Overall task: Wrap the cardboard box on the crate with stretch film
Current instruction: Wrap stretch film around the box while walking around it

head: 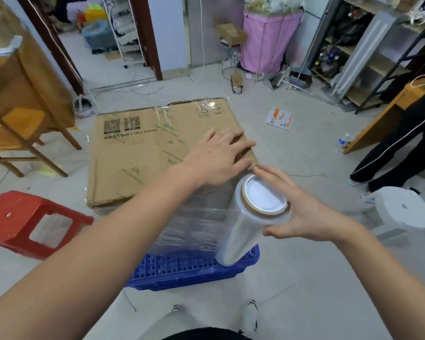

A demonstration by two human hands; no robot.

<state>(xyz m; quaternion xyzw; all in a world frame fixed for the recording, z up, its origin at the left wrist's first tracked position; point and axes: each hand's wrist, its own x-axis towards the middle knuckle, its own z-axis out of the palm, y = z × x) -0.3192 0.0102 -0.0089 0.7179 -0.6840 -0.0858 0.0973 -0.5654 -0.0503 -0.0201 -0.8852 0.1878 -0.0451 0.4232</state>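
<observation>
I stand over a cardboard box that sits on a blue crate on the tiled floor, and clear film already clings in bands across the box's near side. My left hand lies flat on the box top near its near right corner, fingers straight and spread, pressing down. My right hand holds the roll of stretch film just off that same corner, the roll tilted, its white end cap facing up; my thumb and fingers curl round its upper end in a loose grip. To do this turn well, I judge I should keep the left palm pinning the box so it does not slide on the crate, hold the film taut as it comes off the roll, and carry the roll close round the corner. Both forearms reach forward, left crossing toward the right. A red stool and a white stool stand on either side.
</observation>
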